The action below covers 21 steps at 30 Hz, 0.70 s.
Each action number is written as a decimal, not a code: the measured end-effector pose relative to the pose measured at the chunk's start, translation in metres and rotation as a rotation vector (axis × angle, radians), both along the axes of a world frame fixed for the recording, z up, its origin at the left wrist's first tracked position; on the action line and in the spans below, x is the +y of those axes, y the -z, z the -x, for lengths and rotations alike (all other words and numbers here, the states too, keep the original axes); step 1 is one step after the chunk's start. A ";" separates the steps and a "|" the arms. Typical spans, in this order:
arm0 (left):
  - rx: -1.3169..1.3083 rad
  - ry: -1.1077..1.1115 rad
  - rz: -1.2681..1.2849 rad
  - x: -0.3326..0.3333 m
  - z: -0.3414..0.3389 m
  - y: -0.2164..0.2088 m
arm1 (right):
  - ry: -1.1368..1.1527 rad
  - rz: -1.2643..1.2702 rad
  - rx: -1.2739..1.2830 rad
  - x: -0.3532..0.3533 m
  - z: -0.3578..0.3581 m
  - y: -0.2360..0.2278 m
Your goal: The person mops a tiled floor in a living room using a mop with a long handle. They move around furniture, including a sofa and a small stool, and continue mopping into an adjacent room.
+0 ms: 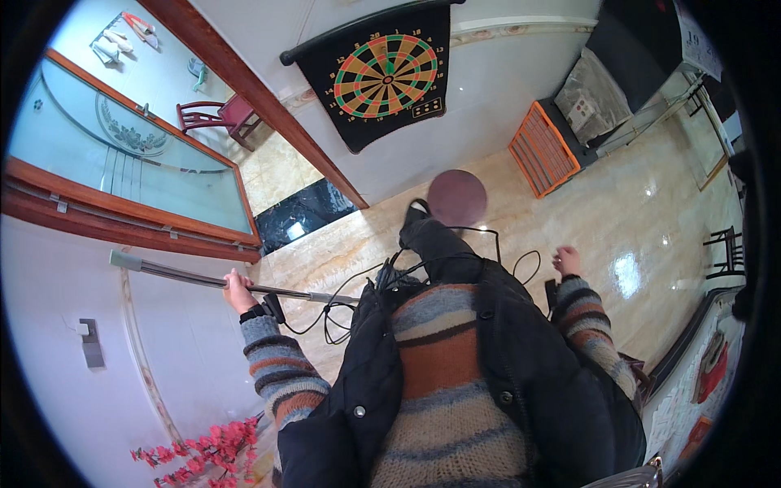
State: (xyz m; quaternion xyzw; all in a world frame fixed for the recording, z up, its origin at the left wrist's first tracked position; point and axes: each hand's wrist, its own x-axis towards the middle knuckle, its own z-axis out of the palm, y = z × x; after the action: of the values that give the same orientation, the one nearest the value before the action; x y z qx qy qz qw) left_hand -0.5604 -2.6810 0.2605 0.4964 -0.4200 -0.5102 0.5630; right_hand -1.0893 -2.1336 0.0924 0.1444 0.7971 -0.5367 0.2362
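My left hand is wrapped round a long metal pole with a pale grey-green end. The pole lies slantwise across the left side, and its other end passes in front of my body near loose black cables. Out to the right, my right hand hangs with its fingers curled in, and no object shows in it. Black straps with small dark devices sit at both wrists. One foot in a dark shoe is stepping forward on the shiny tiled floor, beside a round maroon stool top.
A dartboard mat hangs on the wall ahead. At the left, a frosted glass door stands by a doorway with a dark threshold and a red chair beyond. An orange-slatted crate stands ahead right; pink flowers are at lower left.
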 end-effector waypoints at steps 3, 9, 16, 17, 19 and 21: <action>0.022 -0.005 -0.003 0.001 -0.004 0.002 | -0.275 0.057 0.217 -0.078 0.002 -0.024; -0.037 0.054 -0.009 -0.011 0.012 -0.003 | -0.397 0.030 0.302 -0.090 -0.021 -0.030; -0.079 0.195 -0.021 -0.041 0.072 -0.001 | -0.105 -0.173 0.113 0.019 -0.078 0.002; -0.068 0.207 -0.029 -0.046 0.086 0.001 | -0.019 -0.168 0.076 0.031 -0.086 -0.001; -0.110 0.280 0.019 -0.060 0.113 0.007 | 0.037 -0.204 0.079 0.052 -0.103 -0.010; -0.180 0.350 0.039 -0.075 0.140 0.012 | 0.136 -0.207 0.083 0.071 -0.117 -0.024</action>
State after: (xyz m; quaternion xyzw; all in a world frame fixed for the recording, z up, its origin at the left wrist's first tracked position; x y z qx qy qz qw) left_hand -0.6999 -2.7557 0.2482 0.4484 -0.5583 -0.5455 0.4355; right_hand -0.9720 -2.0623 0.1162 0.1992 0.8457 -0.4717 0.1501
